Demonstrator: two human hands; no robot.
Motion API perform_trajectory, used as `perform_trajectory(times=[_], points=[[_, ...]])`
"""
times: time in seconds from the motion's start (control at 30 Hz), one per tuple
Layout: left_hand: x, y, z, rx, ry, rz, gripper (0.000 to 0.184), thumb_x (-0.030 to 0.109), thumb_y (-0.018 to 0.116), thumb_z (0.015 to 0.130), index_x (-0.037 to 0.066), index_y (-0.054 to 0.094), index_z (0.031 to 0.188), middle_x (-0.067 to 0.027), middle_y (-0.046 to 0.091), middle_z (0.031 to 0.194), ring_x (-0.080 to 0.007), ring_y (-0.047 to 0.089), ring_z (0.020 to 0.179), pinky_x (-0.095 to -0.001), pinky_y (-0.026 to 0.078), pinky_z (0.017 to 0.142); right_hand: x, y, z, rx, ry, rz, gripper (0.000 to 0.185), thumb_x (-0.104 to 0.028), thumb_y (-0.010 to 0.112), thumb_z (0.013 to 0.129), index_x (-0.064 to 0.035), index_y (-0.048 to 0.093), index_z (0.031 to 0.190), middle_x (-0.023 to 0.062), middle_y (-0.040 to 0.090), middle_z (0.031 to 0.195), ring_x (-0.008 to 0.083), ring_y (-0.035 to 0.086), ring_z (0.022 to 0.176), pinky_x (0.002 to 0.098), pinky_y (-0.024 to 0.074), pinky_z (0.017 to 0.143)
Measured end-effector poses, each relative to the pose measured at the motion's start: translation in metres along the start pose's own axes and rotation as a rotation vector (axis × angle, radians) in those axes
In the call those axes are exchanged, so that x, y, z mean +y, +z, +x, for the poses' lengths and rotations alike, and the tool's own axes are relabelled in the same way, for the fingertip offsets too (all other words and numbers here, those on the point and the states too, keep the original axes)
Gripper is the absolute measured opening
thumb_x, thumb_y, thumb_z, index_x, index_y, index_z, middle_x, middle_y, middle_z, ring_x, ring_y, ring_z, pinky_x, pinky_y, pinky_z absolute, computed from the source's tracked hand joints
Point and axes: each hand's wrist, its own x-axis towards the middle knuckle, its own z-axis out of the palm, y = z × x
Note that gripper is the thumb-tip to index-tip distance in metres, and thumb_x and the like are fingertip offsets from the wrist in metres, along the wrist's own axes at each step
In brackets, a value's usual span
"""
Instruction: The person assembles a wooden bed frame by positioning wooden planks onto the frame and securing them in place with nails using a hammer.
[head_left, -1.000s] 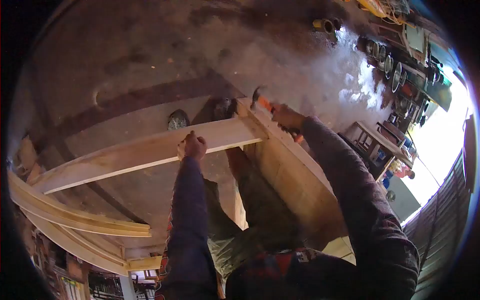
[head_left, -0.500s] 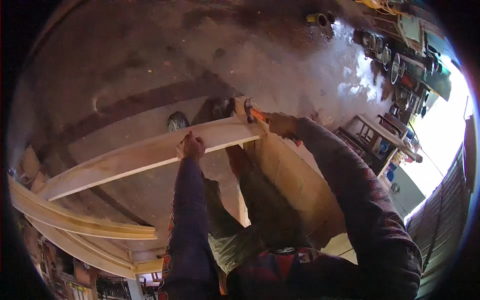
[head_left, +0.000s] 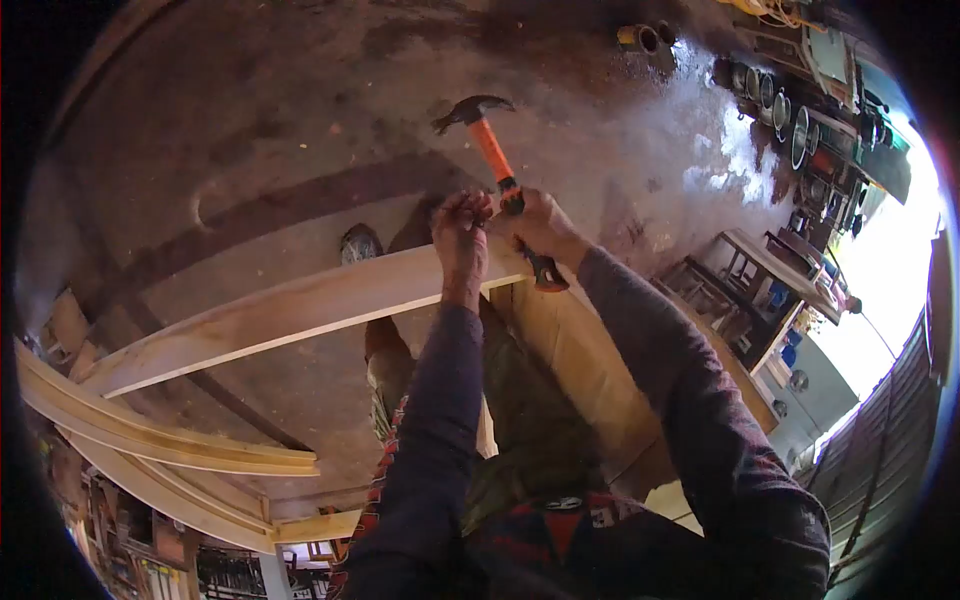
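Orange-and-black claw hammer [head_left: 490,150], its dark metal head curved, is gripped in the right hand [head_left: 545,226] near the long, smooth, pale wooden board [head_left: 270,308]; the left hand [head_left: 462,238] bunches alongside, contents unclear.

The bare right hand [head_left: 543,222] gripped a dark-headed claw hammer with an orange and black handle [head_left: 491,150], the head jutting up beyond the fingers. Just left of it, the bare left hand [head_left: 462,240] had its fingers bunched; whether they pinched anything was unclear. A long, pale wooden plank [head_left: 270,308] stretched leftward from behind the left hand. A broad, tan wooden panel [head_left: 585,355] lay bodyward of the right hand, and round metal pots [head_left: 800,137] stood well to its right.
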Motion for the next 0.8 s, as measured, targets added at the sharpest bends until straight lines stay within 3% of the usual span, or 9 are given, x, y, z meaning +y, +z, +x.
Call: perform_trajectory(times=[0.03, 0.07, 0.2, 0.37, 0.5, 0.57, 0.6, 0.67, 0.8], points=[[-0.007, 0.0, 0.003, -0.058, 0.01, -0.152, 0.035, 0.002, 0.059, 0.085, -0.006, 0.049, 0.117, -0.0185, 0.063, 0.109, -0.0226, 0.062, 0.09, -0.033, 0.051, 0.08, 0.002, 0.003, 0.0, -0.002, -0.004, -0.002, 0.025, -0.016, 0.071, 0.08, -0.0003, 0.056, 0.092, 0.0056, 0.06, 0.069, 0.0132, 0.058, 0.052, 0.0304, 0.0482, 0.046], [-0.011, -0.001, 0.005, -0.205, 0.16, 0.084, 0.042, 0.003, 0.059, 0.086, -0.006, 0.046, 0.124, -0.0201, 0.06, 0.118, -0.0238, 0.062, 0.097, -0.0341, 0.051, 0.081, 0.005, 0.007, 0.0, 0.036, -0.014, -0.069, 0.027, -0.016, 0.071, 0.08, 0.001, 0.057, 0.096, 0.007, 0.061, 0.071, 0.0137, 0.06, 0.053, 0.0306, 0.0495, 0.046], [-0.013, 0.001, -0.002, -0.03, 0.118, 0.191, 0.047, 0.005, 0.059, 0.088, -0.005, 0.043, 0.131, -0.0198, 0.056, 0.126, -0.0257, 0.06, 0.106, -0.036, 0.052, 0.086, 0.021, 0.013, 0.008, 0.094, 0.019, -0.174, 0.035, -0.015, 0.071, 0.078, 0.0041, 0.058, 0.105, 0.0122, 0.065, 0.076, 0.0172, 0.065, 0.056, 0.0332, 0.0526, 0.049], [-0.004, -0.012, -0.006, -0.231, -0.118, 0.345, 0.058, 0.003, 0.063, 0.086, -0.004, 0.038, 0.138, -0.0186, 0.052, 0.127, -0.0229, 0.057, 0.107, -0.0346, 0.05, 0.085, 0.069, -0.001, 0.03, 0.132, -0.052, -0.212, 0.034, -0.015, 0.072, 0.077, 0.0045, 0.055, 0.099, 0.0095, 0.062, 0.071, 0.0163, 0.062, 0.054, 0.0324, 0.0484, 0.047], [0.007, -0.023, 0.001, -0.136, -0.291, 0.722, 0.047, 0.002, 0.061, 0.09, 0.001, 0.047, 0.135, -0.017, 0.056, 0.13, -0.0207, 0.059, 0.111, -0.034, 0.053, 0.086, 0.083, -0.021, 0.043, 0.21, -0.097, -0.415, 0.032, -0.014, 0.071, 0.076, 0.0048, 0.056, 0.098, 0.0101, 0.062, 0.069, 0.0179, 0.062, 0.054, 0.0328, 0.0478, 0.046], [0.001, -0.047, 0.02, -0.234, -0.142, 1.255, 0.038, 0.007, 0.066, 0.088, 0.006, 0.057, 0.125, -0.0159, 0.061, 0.123, -0.0208, 0.064, 0.103, -0.0343, 0.055, 0.078, 0.081, -0.03, 0.049, 0.192, -0.006, -0.351, 0.031, -0.013, 0.071, 0.076, 0.005, 0.056, 0.097, 0.0102, 0.062, 0.068, 0.0183, 0.062, 0.052, 0.0331, 0.0476, 0.045], [-0.003, -0.052, 0.024, -0.228, -0.145, 1.257, 0.038, 0.007, 0.066, 0.088, 0.006, 0.057, 0.125, -0.0159, 0.061, 0.123, -0.0208, 0.064, 0.103, -0.0343, 0.055, 0.078, 0.083, -0.036, 0.053, 0.174, 0.013, -0.343, 0.031, -0.011, 0.072, 0.075, 0.005, 0.056, 0.096, 0.0101, 0.062, 0.068, 0.0183, 0.061, 0.051, 0.0336, 0.0474, 0.044], [-0.012, -0.041, 0.028, -0.617, 0.595, 1.716, 0.025, 0.011, 0.065, 0.087, 0.008, 0.065, 0.111, -0.0158, 0.064, 0.113, -0.0266, 0.066, 0.095, -0.038, 0.055, 0.078, 0.079, -0.041, 0.057, 0.153, 0.036, -0.332, 0.03, -0.01, 0.072, 0.075, 0.005, 0.056, 0.096, 0.0101, 0.061, 0.067, 0.0183, 0.061, 0.049, 0.034, 0.0472, 0.043], [-0.03, -0.039, 0.049, -0.712, 0.38, 1.763, 0.024, 0.017, 0.066, 0.084, 0.009, 0.068, 0.106, -0.0167, 0.064, 0.108, -0.0334, 0.065, 0.093, -0.0417, 0.053, 0.084, 0.095, -0.049, 0.08, 0.014, 0.183, -0.242, 0.041, -0.015, 0.065, 0.076, 0.006, 0.056, 0.11, 0.0131, 0.062, 0.075, 0.0212, 0.064, 0.059, 0.0369, 0.0517, 0.051]])
